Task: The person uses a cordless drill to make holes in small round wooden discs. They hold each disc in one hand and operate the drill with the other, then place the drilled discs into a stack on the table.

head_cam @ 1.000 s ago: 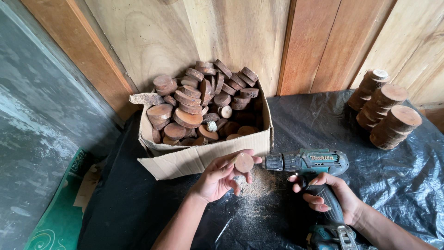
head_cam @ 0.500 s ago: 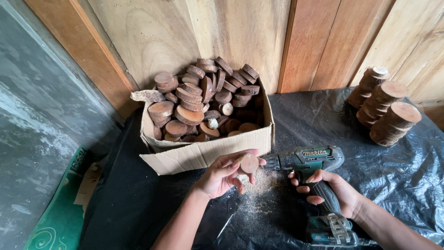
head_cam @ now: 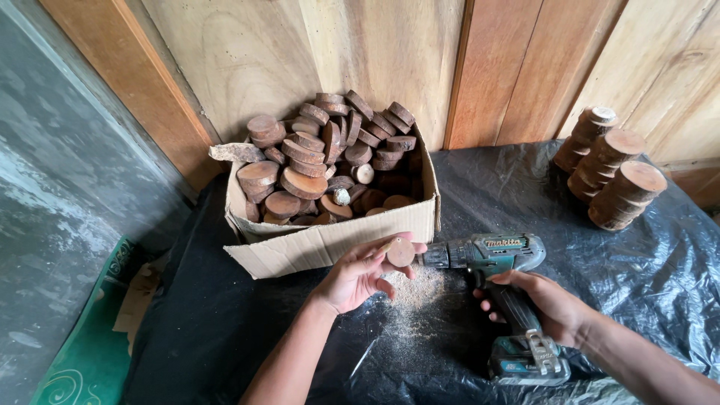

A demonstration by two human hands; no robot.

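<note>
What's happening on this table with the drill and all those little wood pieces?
A person is drilling into a small round wood slice, held in the left hand. The right hand grips a teal cordless drill with its tip against the slice. Sawdust lies on the black plastic sheet beneath. Behind sits a cardboard box heaped with similar slices, and three stacks of slices stand at the far right.

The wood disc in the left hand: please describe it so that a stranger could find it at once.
In front of the cardboard box, above the sawdust, the left hand pinches one small wood disc. It alone meets the cordless drill in the right hand.
</note>
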